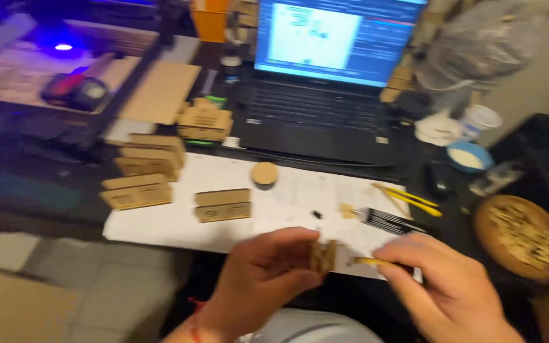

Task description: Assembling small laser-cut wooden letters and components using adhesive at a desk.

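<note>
Left hand (258, 273) is low in the view, over the near edge of the white paper sheet (160, 222). Its fingers are curled closed round a small wooden piece (323, 256), which is pinched between thumb and fingertips and held in the air, just above the desk edge. The piece is light brown and blocky, and looks like thin flat layers stacked side by side, with darker edges. The view is blurred, so finer detail cannot be made out.

Right hand (443, 282) is just beside it, fingers closed on a thin yellow stick (370, 261). The stick's tip points at the wooden piece and is almost touching it; whether they actually meet cannot be told.

On the paper lie several similar cardboard-coloured wooden assemblies (222, 205), more of them stacked to the left (138, 190), and a small round wooden disc (265, 173). Further yellow-handled tools (414, 201) and a dark brush-like tool (386, 220) lie to the right. An open laptop (325, 114) stands behind the paper, screen lit. A round wooden plate (522, 236) sits at far right, with a blue bowl (469, 156) beyond it.
</note>
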